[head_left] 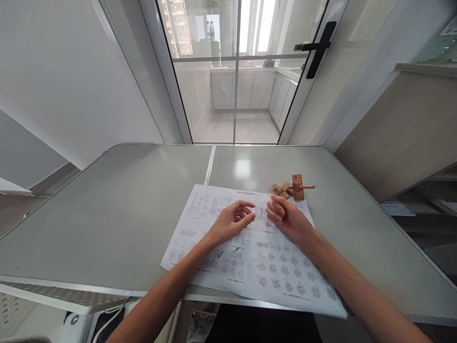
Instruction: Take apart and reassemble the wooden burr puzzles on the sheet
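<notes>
Daylight is admitted through the glass door point(246, 90), the windowpanes point(267, 26) beyond being bleached white; 1 glare patch point(243, 168) is cast on the table point(107, 224); outer edges are stretched.

wht sheet point(252, 261) w/ blk diagrams point(284, 270), tan/brn wood pcs point(297, 190), grey tabletop point(124, 214), blk door handle point(319, 47)

Apparently a home: glass door point(236, 71) onto tiled balcony point(250, 126)

Behind the grey table point(107, 219) there is a glass door point(236, 85), which has a black handle point(320, 47). Through the glass one can see low pale cabinets point(244, 90) and a bright window point(266, 28). On the right side stands a wooden shelf unit point(403, 114), and at the lower left runs a white cable point(107, 325).
</notes>
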The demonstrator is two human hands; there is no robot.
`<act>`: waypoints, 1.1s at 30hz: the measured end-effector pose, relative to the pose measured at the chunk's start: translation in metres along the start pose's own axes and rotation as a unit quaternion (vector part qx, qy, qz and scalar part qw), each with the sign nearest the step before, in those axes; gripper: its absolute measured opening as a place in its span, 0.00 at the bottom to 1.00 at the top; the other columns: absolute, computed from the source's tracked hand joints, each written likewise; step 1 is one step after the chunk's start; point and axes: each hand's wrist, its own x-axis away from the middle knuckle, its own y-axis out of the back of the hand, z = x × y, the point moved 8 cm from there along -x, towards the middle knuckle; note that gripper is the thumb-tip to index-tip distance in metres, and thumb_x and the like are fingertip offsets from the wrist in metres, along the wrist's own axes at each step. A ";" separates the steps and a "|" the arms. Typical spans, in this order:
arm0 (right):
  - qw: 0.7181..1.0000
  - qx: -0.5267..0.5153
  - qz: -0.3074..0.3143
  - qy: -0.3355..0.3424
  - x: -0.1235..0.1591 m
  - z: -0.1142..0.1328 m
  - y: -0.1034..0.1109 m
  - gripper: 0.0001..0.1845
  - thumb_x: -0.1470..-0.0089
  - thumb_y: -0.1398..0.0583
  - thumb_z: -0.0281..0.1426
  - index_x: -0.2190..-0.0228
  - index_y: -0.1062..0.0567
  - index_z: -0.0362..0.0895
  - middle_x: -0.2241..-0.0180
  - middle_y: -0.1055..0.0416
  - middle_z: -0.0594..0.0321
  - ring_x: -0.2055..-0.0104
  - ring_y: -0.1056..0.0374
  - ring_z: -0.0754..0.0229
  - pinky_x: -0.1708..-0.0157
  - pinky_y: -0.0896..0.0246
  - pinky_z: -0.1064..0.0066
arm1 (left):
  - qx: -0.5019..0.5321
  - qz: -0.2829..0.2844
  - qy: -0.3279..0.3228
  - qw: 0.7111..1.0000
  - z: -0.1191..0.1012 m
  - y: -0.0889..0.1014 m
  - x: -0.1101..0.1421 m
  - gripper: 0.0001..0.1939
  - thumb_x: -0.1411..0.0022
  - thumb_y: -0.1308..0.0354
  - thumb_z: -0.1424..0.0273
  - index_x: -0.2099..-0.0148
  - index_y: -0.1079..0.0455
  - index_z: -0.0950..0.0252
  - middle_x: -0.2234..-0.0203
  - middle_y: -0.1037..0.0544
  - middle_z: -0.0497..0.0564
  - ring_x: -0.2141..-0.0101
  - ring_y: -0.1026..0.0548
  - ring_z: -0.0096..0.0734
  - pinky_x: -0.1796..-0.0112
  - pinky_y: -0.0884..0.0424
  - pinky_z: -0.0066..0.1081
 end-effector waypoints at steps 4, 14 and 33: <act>0.999 0.025 0.021 0.006 0.003 0.001 -0.006 0.32 0.39 0.35 0.36 0.86 0.45 0.47 0.83 0.54 0.71 0.80 0.58 0.65 0.78 0.53 0.67 | 0.005 -0.002 0.003 1.000 0.000 0.000 0.000 0.20 0.33 0.37 0.56 0.45 0.27 0.62 0.65 0.22 0.49 0.69 0.28 0.27 0.65 0.29 0.29; 0.991 0.113 0.063 0.021 0.002 -0.001 -0.006 0.30 0.39 0.36 0.39 0.85 0.43 0.47 0.84 0.52 0.72 0.81 0.57 0.66 0.78 0.58 0.67 | 0.021 -0.057 -0.005 0.998 -0.002 0.012 -0.001 0.15 0.35 0.37 0.59 0.59 0.39 0.61 0.72 0.37 0.41 0.73 0.39 0.23 0.70 0.40 0.26; 0.983 0.121 -0.010 0.138 -0.004 0.018 0.013 0.38 0.46 0.28 0.42 0.83 0.52 0.48 0.83 0.59 0.75 0.80 0.65 0.69 0.77 0.72 0.67 | -0.054 -0.121 -0.014 0.991 -0.001 0.038 0.000 0.30 0.37 0.39 0.60 0.74 0.60 0.60 0.78 0.56 0.41 0.75 0.57 0.23 0.72 0.54 0.29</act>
